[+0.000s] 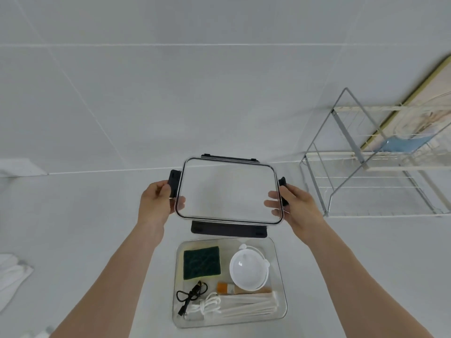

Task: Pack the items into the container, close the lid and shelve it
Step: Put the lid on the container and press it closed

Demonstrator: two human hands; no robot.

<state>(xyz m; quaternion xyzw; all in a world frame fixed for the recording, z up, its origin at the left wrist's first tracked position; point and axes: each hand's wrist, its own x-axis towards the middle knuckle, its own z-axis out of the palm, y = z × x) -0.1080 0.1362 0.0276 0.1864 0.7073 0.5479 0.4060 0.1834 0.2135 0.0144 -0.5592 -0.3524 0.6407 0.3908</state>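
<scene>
I hold a clear lid (227,189) with black latches in the air, just beyond the container. My left hand (156,203) grips its left edge and my right hand (290,206) grips its right edge. Below it, near me, the clear container (280,284) lies open on the white table. Inside are a green scouring sponge (201,262), a white funnel-like bowl (249,269), a small brush with a wooden handle (234,288), a black cable (191,295), a white cord (210,304) and several white sticks (251,304).
A wire shelf rack (366,162) stands at the right on the table, with a blue item and a clear vessel on its upper level. White cloth (12,276) lies at the left edge. A tiled wall rises behind.
</scene>
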